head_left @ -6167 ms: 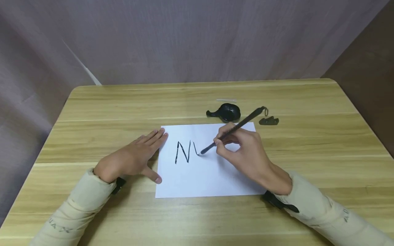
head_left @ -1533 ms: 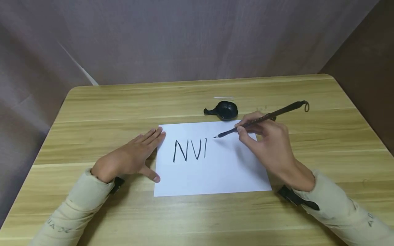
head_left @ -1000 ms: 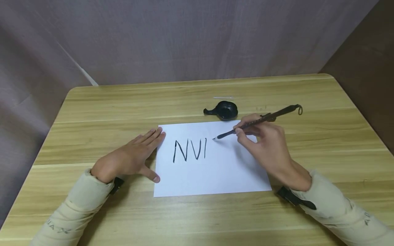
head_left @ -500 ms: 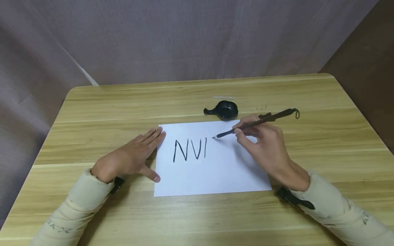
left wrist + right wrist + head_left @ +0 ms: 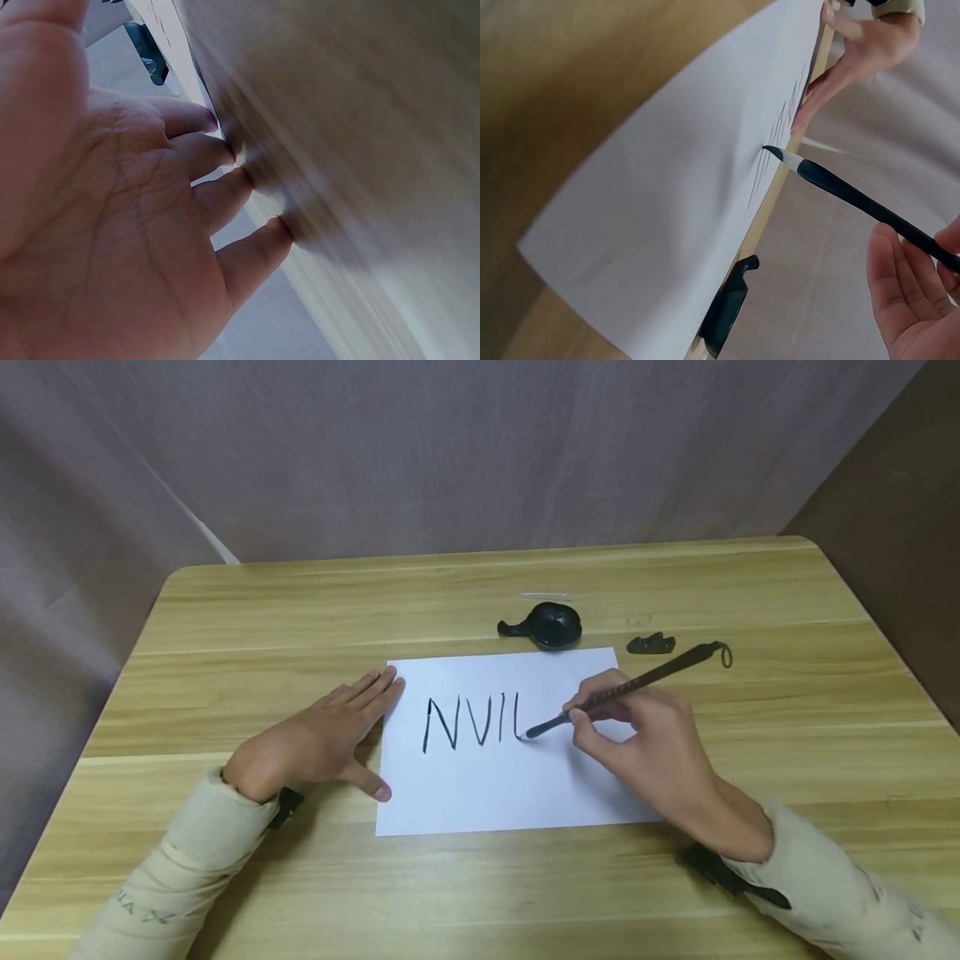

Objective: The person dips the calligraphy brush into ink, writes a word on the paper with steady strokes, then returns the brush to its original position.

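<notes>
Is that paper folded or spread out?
Spread out: the paper lies flat on the table, no fold showing, with the left hand at its left edge.

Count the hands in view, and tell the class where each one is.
2: the left hand rests on the left edge of the paper; the right hand holds the brush over it. Neither is hidden.
</notes>
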The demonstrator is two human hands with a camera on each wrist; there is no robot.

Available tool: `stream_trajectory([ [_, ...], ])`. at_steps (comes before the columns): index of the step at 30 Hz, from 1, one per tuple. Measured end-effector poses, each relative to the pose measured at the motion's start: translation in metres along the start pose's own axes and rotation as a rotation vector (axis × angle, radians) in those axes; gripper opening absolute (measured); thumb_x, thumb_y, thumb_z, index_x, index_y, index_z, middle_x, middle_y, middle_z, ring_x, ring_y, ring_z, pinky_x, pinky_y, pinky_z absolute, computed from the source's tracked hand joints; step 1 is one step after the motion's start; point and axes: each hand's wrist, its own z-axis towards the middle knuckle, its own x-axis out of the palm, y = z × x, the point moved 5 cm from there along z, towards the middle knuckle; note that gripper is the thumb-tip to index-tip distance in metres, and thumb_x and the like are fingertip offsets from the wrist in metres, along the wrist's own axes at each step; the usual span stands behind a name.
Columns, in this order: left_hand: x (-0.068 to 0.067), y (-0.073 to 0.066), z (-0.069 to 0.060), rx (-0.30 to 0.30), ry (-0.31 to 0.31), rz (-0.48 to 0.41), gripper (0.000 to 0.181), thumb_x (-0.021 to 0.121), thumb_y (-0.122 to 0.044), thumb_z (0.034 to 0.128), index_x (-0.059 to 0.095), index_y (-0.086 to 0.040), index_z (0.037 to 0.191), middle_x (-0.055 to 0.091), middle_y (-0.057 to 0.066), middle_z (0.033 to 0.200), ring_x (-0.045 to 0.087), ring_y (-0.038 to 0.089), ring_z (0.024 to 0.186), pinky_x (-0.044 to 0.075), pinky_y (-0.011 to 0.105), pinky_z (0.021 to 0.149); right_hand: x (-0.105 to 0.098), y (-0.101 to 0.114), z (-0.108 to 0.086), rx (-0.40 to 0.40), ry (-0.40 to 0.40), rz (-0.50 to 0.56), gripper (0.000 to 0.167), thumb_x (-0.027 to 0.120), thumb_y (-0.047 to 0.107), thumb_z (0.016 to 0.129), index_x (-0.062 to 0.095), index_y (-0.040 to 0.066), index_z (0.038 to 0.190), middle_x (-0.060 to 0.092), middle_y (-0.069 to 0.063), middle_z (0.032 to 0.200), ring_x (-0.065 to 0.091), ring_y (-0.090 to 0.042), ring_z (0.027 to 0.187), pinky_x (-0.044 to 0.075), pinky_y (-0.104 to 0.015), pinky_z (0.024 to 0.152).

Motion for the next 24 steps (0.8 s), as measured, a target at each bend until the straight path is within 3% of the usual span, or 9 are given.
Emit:
stream_trajectory([
  [4,0.0,0.0,0.001,-0.011,0.008,0.013,0.142,0.088,-0.064,0.0714,0.004,-0.005,0.17,-0.003,0.017,0.177,-0.002,0.037,0.163,0.008,0.06,0.13,-0.002,0.005,-0.003,-0.021,0.0,0.005,0.024,0.077,-0.015,0.081,0.074,0.003,0.097,0.076,0.0,0.096,0.073,-0.005,0.087,0.059,-0.015,0.084],
  [9,-0.001,0.001,0.001,-0.012,0.007,0.013,0.142,0.088,-0.064,0.0716,0.005,-0.005,0.17,-0.003,0.017,0.177,-0.002,0.038,0.163,0.009,0.06,0.13,-0.008,0.004,0.005,-0.045,-0.056,0.01,0.022,0.075,-0.016,0.083,0.072,-0.002,0.099,0.076,-0.004,0.096,0.071,-0.002,0.09,0.058,-0.014,0.085],
  [18,0.001,0.002,0.001,-0.004,0.005,0.003,0.142,0.089,-0.063,0.0713,0.005,-0.005,0.17,-0.003,0.017,0.177,-0.002,0.038,0.163,0.008,0.06,0.13,-0.01,-0.016,0.018,0.05,-0.116,0.058,0.014,0.072,-0.014,0.09,0.07,-0.006,0.102,0.075,-0.012,0.1,0.071,0.003,0.095,0.059,-0.016,0.086],
  [24,0.0,0.001,0.001,-0.001,0.003,0.005,0.142,0.089,-0.062,0.0708,0.005,-0.005,0.17,-0.003,0.017,0.177,-0.002,0.038,0.163,0.008,0.06,0.13,-0.006,-0.023,0.02,0.052,-0.113,0.086,0.015,0.072,-0.014,0.091,0.069,-0.008,0.104,0.075,-0.013,0.102,0.072,0.002,0.095,0.06,-0.018,0.086],
])
